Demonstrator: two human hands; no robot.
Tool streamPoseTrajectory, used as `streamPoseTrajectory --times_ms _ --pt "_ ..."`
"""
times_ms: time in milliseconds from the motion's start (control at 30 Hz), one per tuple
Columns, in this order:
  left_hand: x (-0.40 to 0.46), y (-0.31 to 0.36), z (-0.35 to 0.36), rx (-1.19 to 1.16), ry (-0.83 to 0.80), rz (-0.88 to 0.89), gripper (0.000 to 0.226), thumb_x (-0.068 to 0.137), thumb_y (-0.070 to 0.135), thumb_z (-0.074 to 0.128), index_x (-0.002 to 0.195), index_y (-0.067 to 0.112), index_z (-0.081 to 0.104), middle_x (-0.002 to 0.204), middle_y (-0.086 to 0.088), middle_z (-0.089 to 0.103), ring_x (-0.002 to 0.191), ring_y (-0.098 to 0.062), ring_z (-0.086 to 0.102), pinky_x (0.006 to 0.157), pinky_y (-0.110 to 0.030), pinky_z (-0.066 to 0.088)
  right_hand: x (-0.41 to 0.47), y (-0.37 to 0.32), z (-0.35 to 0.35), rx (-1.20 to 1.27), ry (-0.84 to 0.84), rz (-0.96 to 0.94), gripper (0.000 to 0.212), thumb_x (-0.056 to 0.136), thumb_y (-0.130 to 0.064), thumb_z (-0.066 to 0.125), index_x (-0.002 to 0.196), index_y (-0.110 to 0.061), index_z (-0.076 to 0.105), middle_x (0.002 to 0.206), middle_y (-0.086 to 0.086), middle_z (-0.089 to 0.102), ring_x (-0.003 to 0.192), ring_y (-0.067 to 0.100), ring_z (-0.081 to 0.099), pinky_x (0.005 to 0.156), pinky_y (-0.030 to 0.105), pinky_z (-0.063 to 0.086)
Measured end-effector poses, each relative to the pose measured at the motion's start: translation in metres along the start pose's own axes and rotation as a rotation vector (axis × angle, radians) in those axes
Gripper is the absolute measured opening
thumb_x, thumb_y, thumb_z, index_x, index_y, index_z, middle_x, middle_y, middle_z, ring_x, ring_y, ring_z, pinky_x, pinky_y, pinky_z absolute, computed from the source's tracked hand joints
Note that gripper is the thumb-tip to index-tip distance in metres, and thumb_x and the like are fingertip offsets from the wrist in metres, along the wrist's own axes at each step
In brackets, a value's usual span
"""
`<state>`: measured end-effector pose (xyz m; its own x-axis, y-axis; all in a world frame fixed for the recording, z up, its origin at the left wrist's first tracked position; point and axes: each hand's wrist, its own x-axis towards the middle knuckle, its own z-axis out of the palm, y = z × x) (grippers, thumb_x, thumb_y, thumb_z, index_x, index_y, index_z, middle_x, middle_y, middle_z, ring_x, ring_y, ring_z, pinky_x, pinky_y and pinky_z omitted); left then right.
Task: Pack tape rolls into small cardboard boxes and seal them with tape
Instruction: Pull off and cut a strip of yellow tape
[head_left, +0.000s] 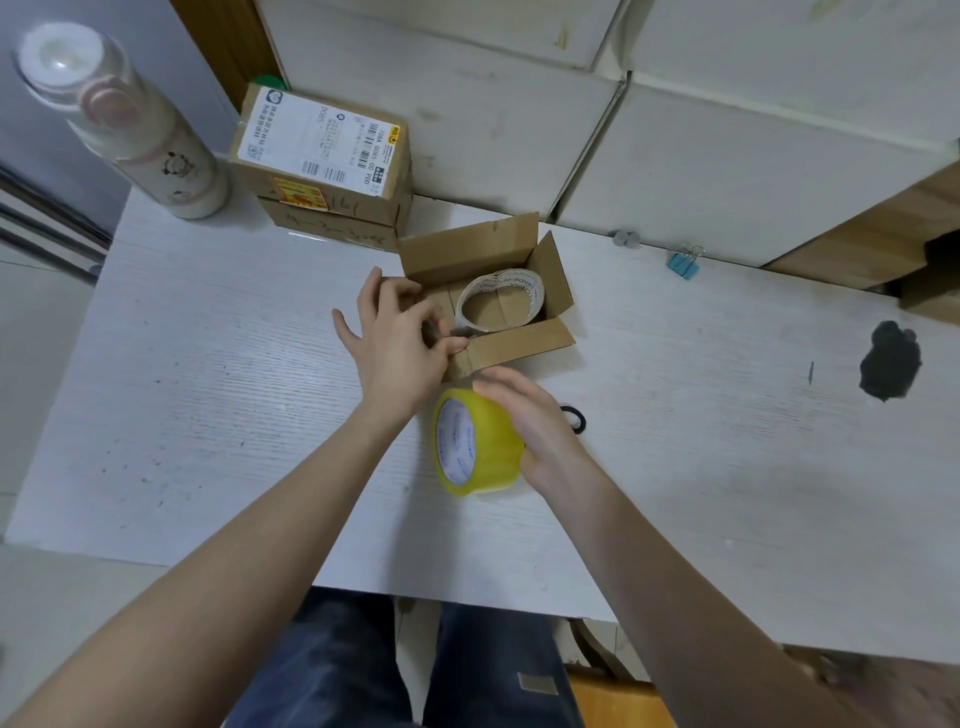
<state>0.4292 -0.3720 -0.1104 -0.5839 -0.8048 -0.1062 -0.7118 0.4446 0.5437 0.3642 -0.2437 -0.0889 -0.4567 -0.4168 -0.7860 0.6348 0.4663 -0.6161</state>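
The small cardboard box stands open on the white counter, its flaps raised at the far side and right side so that the interior is accessible from above. A near-spent tape roll with a printed white core lies flat inside the box toward its right half; lying flat, it sits below the rim and should allow the flaps to close over it. The left hand rests on the left end of the box with fingers curled over the wall and flap there, the thumb extended toward the roll; it appears to steady the box or begin folding the left flap inward, though the exact contact under the fingers cannot be determined. The right hand grips the yellow packing tape roll, fingers wrapped over its outer band, holding it on edge just in front of the box's near wall. This position keeps the sealing tape close to the seam it will cover. Judged from the open flaps, packing of this box is complete and sealing has not started. A labelled carton sits stacked on another carton at the back of the counter, beside a pale bottle. A blue binder clip lies well apart to the right and does not obstruct the work.
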Motion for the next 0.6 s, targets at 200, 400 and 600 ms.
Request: streamPoseTrajectory --times_ms 200,400,600 --pt "-0.004 -0.012 -0.008 0.185 0.051 0.241 0.019 0.091 0.025 0.056 0.089 0.021 0.074 0.124 -0.003 0.056 0.140 -0.025 0.028 0.110 -0.062 0.001 -0.001 -0.001 -0.003 0.006 -0.052 -0.070 0.008 0.084 -0.019 0.069 0.089 -0.025 0.070 0.087 -0.012 0.069 0.090 0.004 0.064 0.085 0.022 0.049" --pt "-0.012 -0.009 -0.029 0.070 -0.235 0.690 0.056 0.072 0.009 0.045 0.127 0.001 0.055 0.130 -0.014 0.056 0.117 -0.031 0.054 0.095 -0.040 0.043 -0.002 -0.005 0.000 0.029 -0.048 -0.145 0.009 0.086 -0.012 0.067 0.084 -0.021 0.067 0.070 -0.019 0.068 0.068 -0.007 0.062 0.064 0.008 0.048" --pt "-0.016 -0.017 -0.012 0.229 -0.209 0.720 0.058 0.073 -0.008 0.066 0.129 0.004 0.056 0.128 -0.009 0.061 0.096 -0.026 0.066 0.083 -0.032 0.047 -0.007 -0.006 0.001 0.038 -0.055 -0.127 0.007 0.085 -0.016 0.069 0.086 -0.022 0.070 0.081 -0.009 0.069 0.085 0.009 0.063 0.086 0.028 0.049"
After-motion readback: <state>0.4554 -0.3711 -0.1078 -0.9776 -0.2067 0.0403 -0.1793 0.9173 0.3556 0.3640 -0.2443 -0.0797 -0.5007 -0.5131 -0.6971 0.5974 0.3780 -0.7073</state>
